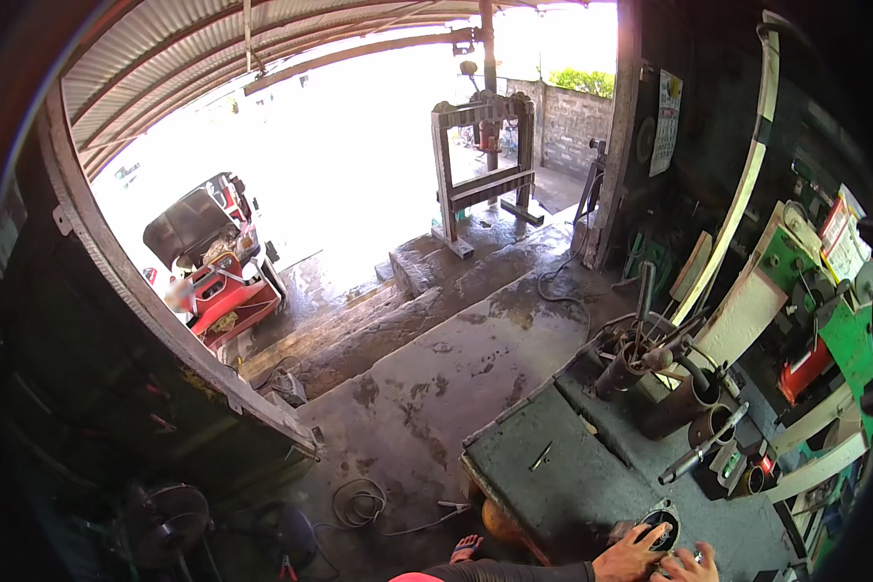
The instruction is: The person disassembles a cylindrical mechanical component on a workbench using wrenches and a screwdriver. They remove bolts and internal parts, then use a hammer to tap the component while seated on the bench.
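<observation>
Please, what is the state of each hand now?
Left hand: fingers over the round grey metal part; grip unclear.
Right hand: fingers bent; holding cannot be told.

The surface (524,456) beneath the fingers (654,533) is dark grey-green; the round part (671,511) just under them is dark with a grey rim. Left of them, a black sleeve (543,570). Ahead-right, a green panel (849,354); far ahead-left, grey floor (466,354) blotched darker, and a red vehicle (241,308).

Dark workbench (516,454) with metal cylinders (677,411), round part (666,512)
</observation>
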### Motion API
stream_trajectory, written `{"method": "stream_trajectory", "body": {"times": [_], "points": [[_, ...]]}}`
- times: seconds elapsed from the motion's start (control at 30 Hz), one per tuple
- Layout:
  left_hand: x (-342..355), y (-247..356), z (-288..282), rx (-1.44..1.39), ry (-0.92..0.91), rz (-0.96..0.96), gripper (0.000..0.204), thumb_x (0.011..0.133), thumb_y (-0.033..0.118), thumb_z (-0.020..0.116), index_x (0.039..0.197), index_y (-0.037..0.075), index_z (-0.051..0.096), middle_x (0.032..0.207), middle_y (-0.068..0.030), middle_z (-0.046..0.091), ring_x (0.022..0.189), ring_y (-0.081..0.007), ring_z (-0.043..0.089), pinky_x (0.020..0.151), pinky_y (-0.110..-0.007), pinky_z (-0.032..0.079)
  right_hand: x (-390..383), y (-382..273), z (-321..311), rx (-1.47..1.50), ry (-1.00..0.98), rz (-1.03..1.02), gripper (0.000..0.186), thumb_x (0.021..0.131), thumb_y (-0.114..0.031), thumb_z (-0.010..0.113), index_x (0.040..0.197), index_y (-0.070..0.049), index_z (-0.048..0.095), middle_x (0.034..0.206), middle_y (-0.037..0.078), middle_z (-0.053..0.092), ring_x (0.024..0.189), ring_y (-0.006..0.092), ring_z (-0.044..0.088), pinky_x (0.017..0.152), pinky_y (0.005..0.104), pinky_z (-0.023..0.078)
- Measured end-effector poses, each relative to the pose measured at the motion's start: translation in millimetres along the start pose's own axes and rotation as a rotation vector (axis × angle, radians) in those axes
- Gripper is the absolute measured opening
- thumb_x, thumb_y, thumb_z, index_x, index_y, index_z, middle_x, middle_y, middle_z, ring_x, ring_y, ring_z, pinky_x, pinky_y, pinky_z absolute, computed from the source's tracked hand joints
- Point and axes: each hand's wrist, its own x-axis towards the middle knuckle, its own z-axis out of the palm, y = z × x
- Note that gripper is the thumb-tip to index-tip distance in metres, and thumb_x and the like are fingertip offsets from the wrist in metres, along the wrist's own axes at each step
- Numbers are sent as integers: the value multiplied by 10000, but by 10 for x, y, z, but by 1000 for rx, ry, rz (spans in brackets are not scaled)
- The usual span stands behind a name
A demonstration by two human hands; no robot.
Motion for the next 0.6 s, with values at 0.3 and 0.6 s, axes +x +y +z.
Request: {"method": "stream_trajectory", "body": {"times": [0.3,0.6], "points": [[29,23,-22,38,56,35,284,870,508,703,1041,283,738,1211,89,632,1346,-391,468,1024,-606,389,-291,-814,845,1616,863,977,592,904,26,672,1470,57,504,1320,143,616,1117,279,643,954,396,539],[68,81,-81,-30,48,-67,287,818,486,735,1013,276,749,1147,98,639,1327,-347,481,984,-581,408,-89,-249,315,1636,352,1040,135,946,17,664,1005,-35,554,852,28,643,677,121,615,598,261,521]]}}
